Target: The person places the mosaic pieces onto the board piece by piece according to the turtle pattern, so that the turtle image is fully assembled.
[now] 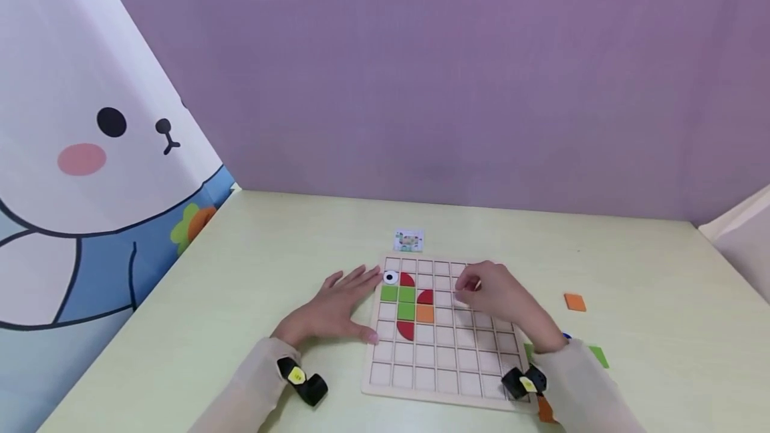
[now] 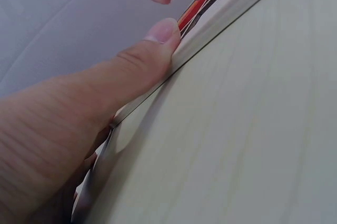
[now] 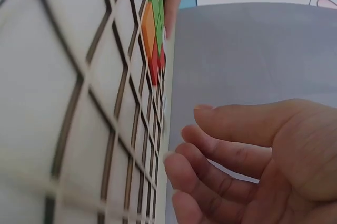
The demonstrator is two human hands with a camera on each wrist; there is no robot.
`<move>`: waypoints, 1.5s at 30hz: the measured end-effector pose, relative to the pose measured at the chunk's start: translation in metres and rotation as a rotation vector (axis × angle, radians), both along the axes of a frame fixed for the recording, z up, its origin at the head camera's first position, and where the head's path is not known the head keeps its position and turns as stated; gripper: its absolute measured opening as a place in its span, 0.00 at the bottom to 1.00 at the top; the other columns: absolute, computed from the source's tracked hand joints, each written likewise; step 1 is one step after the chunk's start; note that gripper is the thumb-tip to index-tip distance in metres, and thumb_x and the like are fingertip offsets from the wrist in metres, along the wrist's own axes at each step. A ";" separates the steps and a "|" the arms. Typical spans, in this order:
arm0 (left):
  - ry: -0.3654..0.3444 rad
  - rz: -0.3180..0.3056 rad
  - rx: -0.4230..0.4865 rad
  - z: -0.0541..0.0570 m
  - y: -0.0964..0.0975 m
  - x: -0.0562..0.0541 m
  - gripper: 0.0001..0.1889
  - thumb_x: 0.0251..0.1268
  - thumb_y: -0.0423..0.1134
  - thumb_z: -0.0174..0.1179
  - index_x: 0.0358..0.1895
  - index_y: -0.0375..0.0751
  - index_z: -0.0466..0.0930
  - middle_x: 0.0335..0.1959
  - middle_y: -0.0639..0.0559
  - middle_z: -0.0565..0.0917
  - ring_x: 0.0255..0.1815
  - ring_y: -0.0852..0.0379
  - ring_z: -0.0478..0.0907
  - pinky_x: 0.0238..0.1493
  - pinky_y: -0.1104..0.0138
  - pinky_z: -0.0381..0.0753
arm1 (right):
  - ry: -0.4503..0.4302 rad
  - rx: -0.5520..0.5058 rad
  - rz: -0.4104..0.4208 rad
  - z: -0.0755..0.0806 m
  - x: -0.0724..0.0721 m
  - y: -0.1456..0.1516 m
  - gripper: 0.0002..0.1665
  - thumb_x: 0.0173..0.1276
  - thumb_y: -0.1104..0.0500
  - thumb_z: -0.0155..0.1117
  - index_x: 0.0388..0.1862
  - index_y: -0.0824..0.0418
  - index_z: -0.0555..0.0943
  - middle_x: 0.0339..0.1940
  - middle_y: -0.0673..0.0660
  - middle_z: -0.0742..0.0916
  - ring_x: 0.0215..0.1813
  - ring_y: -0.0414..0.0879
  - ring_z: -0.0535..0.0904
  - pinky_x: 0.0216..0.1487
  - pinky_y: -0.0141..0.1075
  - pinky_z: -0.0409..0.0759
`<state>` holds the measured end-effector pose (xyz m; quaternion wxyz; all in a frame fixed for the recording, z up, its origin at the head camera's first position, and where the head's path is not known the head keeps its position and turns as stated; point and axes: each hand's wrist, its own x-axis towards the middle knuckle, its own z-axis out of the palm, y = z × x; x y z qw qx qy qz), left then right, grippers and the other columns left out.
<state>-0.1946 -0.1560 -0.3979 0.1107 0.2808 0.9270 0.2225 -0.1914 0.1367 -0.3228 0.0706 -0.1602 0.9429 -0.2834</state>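
Observation:
A wooden grid board (image 1: 415,376) lies on the table with tiles set in its upper left cells. Among them are a white eye tile (image 1: 390,277), green squares (image 1: 406,311), an orange square (image 1: 424,313) and red quarter-circle tiles (image 1: 406,331). At the board's left edge, my left hand (image 1: 333,313) is spread; its thumb (image 2: 158,39) touches the rim in the left wrist view. My right hand (image 1: 496,291) hovers over the right half of the board. Its fingers (image 3: 221,155) are loosely bent, with a gap below the thumb and nothing held.
A small picture card (image 1: 408,240) lies just beyond the board. Right of the board are an orange tile (image 1: 575,302) and a green piece (image 1: 599,356). Another orange piece (image 1: 545,410) shows by the near right corner, partly hidden by the right sleeve (image 1: 580,379). A purple partition (image 1: 457,85) stands behind the table.

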 end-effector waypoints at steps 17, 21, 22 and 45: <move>-0.031 0.005 0.005 0.000 0.004 0.002 0.56 0.46 0.71 0.62 0.77 0.52 0.47 0.78 0.58 0.46 0.80 0.51 0.37 0.74 0.44 0.37 | -0.057 0.084 -0.068 0.006 0.013 0.060 0.06 0.60 0.64 0.67 0.36 0.64 0.81 0.29 0.52 0.80 0.32 0.44 0.72 0.28 0.30 0.73; -0.019 -0.015 0.018 0.001 0.003 0.003 0.56 0.47 0.69 0.63 0.77 0.50 0.47 0.78 0.56 0.47 0.79 0.49 0.37 0.74 0.43 0.38 | -0.073 0.077 -0.067 0.005 0.016 0.072 0.07 0.59 0.65 0.67 0.37 0.64 0.81 0.29 0.52 0.80 0.32 0.45 0.72 0.28 0.30 0.74; -0.016 -0.020 0.020 0.002 0.003 0.003 0.56 0.47 0.69 0.63 0.77 0.49 0.47 0.78 0.55 0.47 0.79 0.48 0.38 0.74 0.43 0.38 | -0.076 0.081 -0.069 0.004 0.017 0.074 0.08 0.59 0.65 0.67 0.37 0.64 0.81 0.29 0.52 0.80 0.32 0.44 0.72 0.27 0.30 0.74; -0.024 -0.010 0.013 0.005 0.002 0.005 0.55 0.47 0.70 0.62 0.77 0.51 0.47 0.78 0.57 0.47 0.79 0.49 0.37 0.74 0.44 0.38 | -0.147 0.095 -0.040 -0.009 0.024 0.097 0.14 0.51 0.65 0.74 0.37 0.62 0.81 0.32 0.51 0.81 0.35 0.45 0.73 0.33 0.30 0.73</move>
